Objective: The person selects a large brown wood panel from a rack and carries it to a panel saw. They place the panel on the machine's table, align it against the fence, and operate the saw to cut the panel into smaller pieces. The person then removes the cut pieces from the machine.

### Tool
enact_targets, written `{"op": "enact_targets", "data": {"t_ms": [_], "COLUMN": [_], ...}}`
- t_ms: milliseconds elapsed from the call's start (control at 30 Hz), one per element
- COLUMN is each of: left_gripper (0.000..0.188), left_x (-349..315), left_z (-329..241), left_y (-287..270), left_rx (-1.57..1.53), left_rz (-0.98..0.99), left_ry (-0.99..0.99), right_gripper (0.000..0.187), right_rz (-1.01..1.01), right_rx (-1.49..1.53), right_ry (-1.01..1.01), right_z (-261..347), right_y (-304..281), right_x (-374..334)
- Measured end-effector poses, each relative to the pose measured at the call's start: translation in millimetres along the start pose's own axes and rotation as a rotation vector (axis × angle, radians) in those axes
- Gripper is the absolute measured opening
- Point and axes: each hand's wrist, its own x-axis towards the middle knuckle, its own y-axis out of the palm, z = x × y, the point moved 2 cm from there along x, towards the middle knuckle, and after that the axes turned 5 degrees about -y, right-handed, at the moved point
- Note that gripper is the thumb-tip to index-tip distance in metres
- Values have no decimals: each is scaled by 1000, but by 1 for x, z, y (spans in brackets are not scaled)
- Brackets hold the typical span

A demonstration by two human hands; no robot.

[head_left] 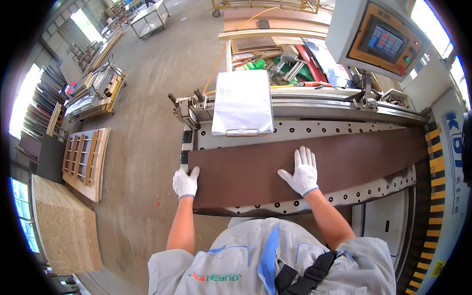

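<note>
1. A long, dark brown board (339, 162) lies flat on a light tabletop (314, 129) dotted with dark-rimmed holes, running from the person's left side to the machine at the right.
2. The left hand (186, 183), in a white glove, is at the board's left end, its thumb along that edge; whether its fingers close beneath the board cannot be told.
3. The right hand (301, 172), gloved likewise, presses palm down on the board's upper face, fingers extended and thumb spread, grasping nothing.
4. Beyond the board, a clipboard (243, 103) of white sheets lies across a metal rail (324, 109), its clip toward the person.
5. Behind the rail, a metal tool (287, 66) lies among red and green items.
6. A control panel (378, 39) with a lit screen stands at the upper right, above a yellow-and-black striped strip (435, 196).
7. On the floor at the left are a tall stack of pale boards (64, 226) and, just beyond it, a slatted wooden panel (81, 157).
</note>
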Motion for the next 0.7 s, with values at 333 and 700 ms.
{"op": "enact_targets", "data": {"t_ms": [333,700], "left_gripper": [77,112], "left_x": [13,3], "left_z": [-40,-6], "left_y": [-16,-16], "left_rx": [-88,-21], "left_rz": [61,402], "left_ry": [845,1176], "right_gripper": [83,70], "right_rz": [-52,-611], "right_rx": [-65,1652], "right_ry": [208,1472], "right_z": [27,268], "right_y": [11,66], "right_x": [-44,-161]}}
